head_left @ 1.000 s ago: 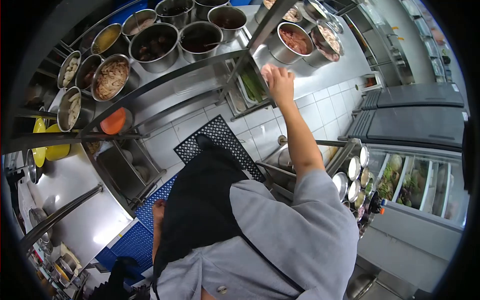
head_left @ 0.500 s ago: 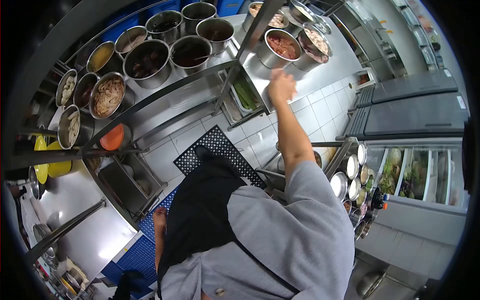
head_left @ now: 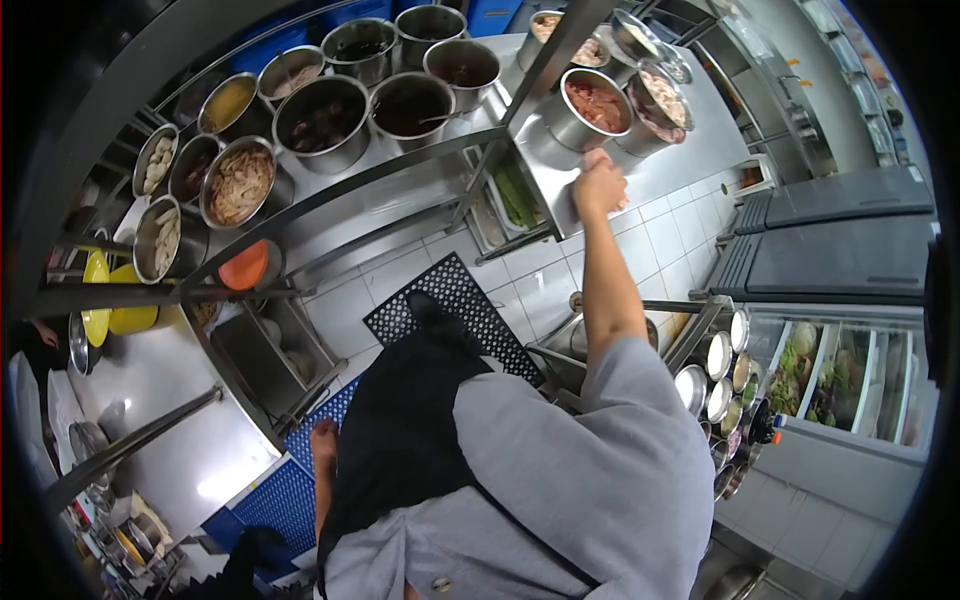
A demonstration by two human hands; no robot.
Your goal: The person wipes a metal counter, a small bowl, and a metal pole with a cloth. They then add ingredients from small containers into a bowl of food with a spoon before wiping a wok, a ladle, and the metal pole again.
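Note:
My right hand [head_left: 600, 185] is stretched out over the near edge of the steel counter, fingers curled. It is just in front of a steel pot of reddish raw meat [head_left: 597, 105]; whether the fingertips touch the counter or hold something small is hidden. Close by on the right stands another pot with pale meat [head_left: 662, 98]. My left hand [head_left: 323, 442] hangs low beside the black apron [head_left: 400, 420], its fingers curled in, with nothing seen sticking out of it.
Several steel pots, such as one of sliced meat [head_left: 240, 187], line the counter behind a metal rail [head_left: 350, 172]. Green vegetables [head_left: 514, 197] lie in a tray underneath. A black mat [head_left: 455, 315] covers floor tiles. Round containers [head_left: 718, 355] stand right; another person's hand [head_left: 47, 335] shows far left.
The view has shifted a little, so the counter and pots appear farther right. My right hand stays by the meat pot and is less blurred; my left hand remains low at my side.

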